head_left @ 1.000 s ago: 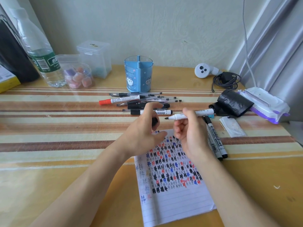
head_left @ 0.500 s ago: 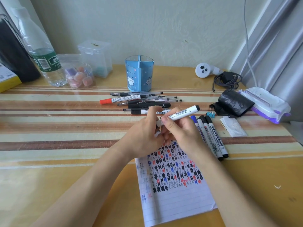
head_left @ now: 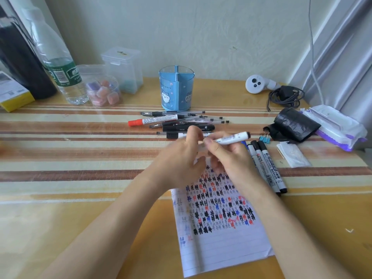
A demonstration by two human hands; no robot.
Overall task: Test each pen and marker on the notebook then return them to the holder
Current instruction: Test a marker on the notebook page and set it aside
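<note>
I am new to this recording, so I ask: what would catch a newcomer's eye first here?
At the centre, the right hand grips a white marker, with the left hand at its other end, above a notebook page crowded with black, red and blue marks. Behind, a heap of pens lies before the blue holder.

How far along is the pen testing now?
Done: the notebook page is crowded with black, red and blue marks, and several markers lie beside it. In hand: left hand and right hand hold a white marker. Left: the pile of pens awaits, and the holder looks empty.
</note>
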